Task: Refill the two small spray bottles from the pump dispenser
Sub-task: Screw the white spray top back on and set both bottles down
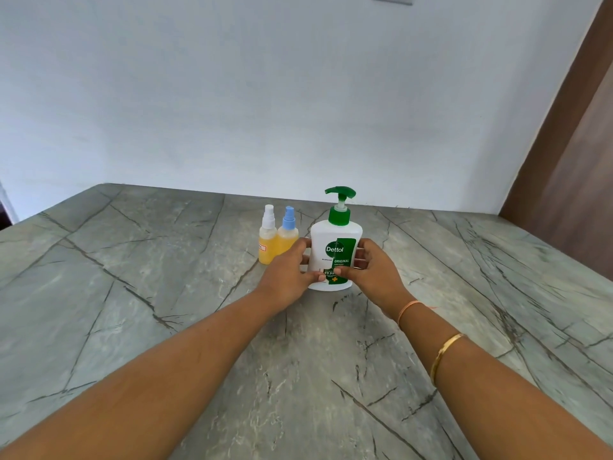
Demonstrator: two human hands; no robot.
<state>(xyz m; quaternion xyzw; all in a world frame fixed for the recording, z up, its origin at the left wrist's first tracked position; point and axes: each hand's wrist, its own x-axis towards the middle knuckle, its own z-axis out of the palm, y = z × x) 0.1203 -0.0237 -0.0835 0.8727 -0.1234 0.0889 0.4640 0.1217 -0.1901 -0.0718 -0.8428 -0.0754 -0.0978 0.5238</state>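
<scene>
While the pump bottle [335,249] marked "Dettol ORIGINAL" stands upright on the stone table [166,293], your left hand [288,277] and right hand [375,270] clasp its sides with curled fingers, the white-capped spray bottle [266,242] and blue-capped spray bottle [288,239] standing together just left of it.

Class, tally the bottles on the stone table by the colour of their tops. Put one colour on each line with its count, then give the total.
White-topped spray bottle: 1
Blue-topped spray bottle: 1
Green-topped pump dispenser: 1
Total: 3 bottles
</scene>
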